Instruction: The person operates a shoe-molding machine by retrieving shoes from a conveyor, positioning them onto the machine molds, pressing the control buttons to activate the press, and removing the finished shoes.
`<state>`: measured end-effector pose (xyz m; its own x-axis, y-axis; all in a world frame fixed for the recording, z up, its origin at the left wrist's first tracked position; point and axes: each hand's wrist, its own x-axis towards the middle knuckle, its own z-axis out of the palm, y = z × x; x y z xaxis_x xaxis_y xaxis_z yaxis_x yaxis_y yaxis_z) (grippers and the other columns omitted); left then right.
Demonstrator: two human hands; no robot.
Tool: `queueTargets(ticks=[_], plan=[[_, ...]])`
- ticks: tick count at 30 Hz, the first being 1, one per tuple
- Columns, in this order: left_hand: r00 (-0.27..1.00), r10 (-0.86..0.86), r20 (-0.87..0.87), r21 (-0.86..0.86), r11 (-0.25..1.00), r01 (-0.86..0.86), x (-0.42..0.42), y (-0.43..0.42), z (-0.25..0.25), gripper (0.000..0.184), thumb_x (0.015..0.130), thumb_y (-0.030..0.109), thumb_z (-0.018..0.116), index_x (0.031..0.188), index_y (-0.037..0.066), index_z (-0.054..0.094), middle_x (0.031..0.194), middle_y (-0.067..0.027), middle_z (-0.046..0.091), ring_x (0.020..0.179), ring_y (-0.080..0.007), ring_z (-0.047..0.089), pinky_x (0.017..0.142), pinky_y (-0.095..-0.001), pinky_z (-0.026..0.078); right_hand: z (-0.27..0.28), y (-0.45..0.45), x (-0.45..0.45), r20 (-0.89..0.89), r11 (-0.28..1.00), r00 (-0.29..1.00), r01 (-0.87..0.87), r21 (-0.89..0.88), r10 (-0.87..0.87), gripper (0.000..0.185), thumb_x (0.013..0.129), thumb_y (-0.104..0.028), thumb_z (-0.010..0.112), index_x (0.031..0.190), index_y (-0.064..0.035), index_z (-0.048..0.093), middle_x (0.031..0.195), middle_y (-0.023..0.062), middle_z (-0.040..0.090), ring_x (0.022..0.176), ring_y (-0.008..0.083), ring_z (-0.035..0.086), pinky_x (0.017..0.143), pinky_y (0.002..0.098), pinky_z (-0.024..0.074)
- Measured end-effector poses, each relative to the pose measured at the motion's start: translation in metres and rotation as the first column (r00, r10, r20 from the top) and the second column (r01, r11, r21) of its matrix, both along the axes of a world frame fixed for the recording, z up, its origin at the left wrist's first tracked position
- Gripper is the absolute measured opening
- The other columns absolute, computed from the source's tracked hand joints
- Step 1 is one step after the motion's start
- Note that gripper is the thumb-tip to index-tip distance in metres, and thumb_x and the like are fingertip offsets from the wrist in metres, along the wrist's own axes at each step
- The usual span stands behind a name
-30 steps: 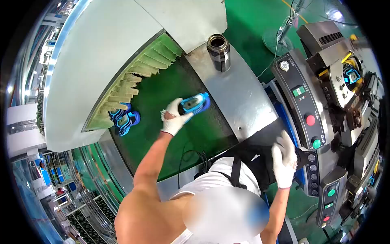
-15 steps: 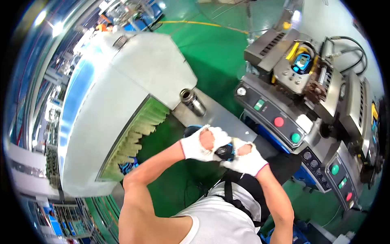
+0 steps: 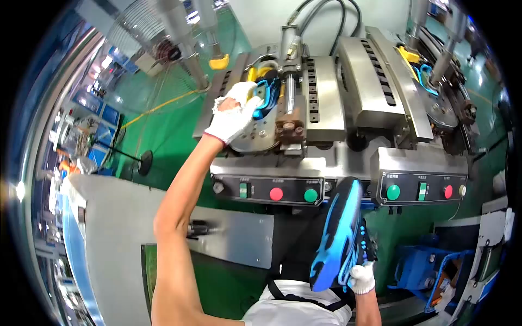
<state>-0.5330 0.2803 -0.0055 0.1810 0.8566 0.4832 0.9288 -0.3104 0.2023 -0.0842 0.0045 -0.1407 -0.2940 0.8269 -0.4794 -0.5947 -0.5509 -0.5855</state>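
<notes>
My right hand point(image 3: 361, 278), in a white glove with bare fingertips, grips a black and blue shoe point(image 3: 337, 236) near one end. Its blue and black sole faces up. My left hand point(image 3: 235, 111), gloved the same way, reaches far forward to the left press. Its fingers close on the edge of a second black and blue shoe point(image 3: 267, 95) sitting in the press fixture point(image 3: 255, 136). Part of that shoe is hidden by the hand and the yellow pads.
Below the presses, control panels point(image 3: 263, 188) carry red and green buttons. A second press point(image 3: 375, 87) stands to the right. At left is a white machine housing point(image 3: 119, 223) with a metal shelf point(image 3: 239, 239). A blue cart point(image 3: 416, 266) stands at lower right.
The view has swung right to face the presses. My hands, earlier together at one shoe, have parted: the left reached to the shoe in the press, the right holds a shoe low.
</notes>
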Motion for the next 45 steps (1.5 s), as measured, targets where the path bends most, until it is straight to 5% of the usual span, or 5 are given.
queueTargets(ticks=[9,15,22,34,45], plan=[[0.804,0.555,-0.212,-0.284,0.752,-0.594,0.011,0.157,-0.073,0.077,0.086,0.056,0.072,0.143,0.009,0.053,0.141,-0.0247,0.060,0.133,-0.0432,0.058,0.109,-0.0520,0.048,-0.010,-0.044,0.034,-0.061,0.910,0.913,0.407,0.074,-0.403,0.104,0.070,-0.002,0.091,0.159,0.0039,0.038,0.142,0.0254,0.062,0.115,0.0408,0.071,0.091,0.0506,0.0644],[0.877,0.480,-0.026,-0.287,0.836,-0.467,-0.028,0.148,-0.020,0.074,0.080,0.048,0.081,0.137,0.006,0.058,0.132,-0.0259,0.065,0.121,-0.0390,0.065,0.106,-0.0456,0.049,-0.060,-0.080,0.066,-0.100,0.940,0.947,0.283,-0.191,-0.305,0.069,0.087,0.009,0.068,0.142,-0.0217,0.038,0.082,0.0077,0.059,0.058,0.0176,0.059,0.050,0.0336,0.0564],[0.896,0.297,0.331,0.171,0.915,-0.366,-0.045,-0.046,0.040,0.061,0.083,0.030,0.085,0.131,-0.001,0.061,0.126,-0.0225,0.067,0.116,-0.0328,0.067,0.103,-0.0411,0.052,0.008,-0.006,0.000,0.230,0.982,0.955,0.185,0.029,-0.187,0.031,0.087,0.003,0.068,0.111,-0.0095,0.051,0.077,0.0019,0.059,0.061,0.0133,0.061,0.055,0.0281,0.0542],[0.737,0.524,0.426,-0.284,0.851,-0.441,-0.033,-0.398,-0.121,0.054,0.070,0.014,0.088,0.115,0.004,0.059,0.114,-0.0170,0.062,0.104,-0.0367,0.064,0.091,-0.0456,0.053,0.128,0.264,-0.228,0.340,0.838,0.940,-0.215,0.502,0.037,0.032,0.088,0.000,0.077,0.118,0.0072,0.070,0.112,0.0154,0.076,0.096,0.0236,0.075,0.090,0.0355,0.0621],[0.759,0.587,0.281,-0.455,0.778,-0.434,-0.038,-0.438,-0.224,0.062,0.070,0.020,0.091,0.124,0.007,0.063,0.127,-0.0178,0.059,0.116,-0.0399,0.061,0.094,-0.0518,0.051,0.105,0.463,-0.404,0.950,0.775,0.311,-0.593,0.219,-0.031,0.029,0.080,-0.008,0.081,0.103,0.0078,0.072,0.094,0.0126,0.070,0.076,0.0224,0.067,0.069,0.0387,0.0570]])
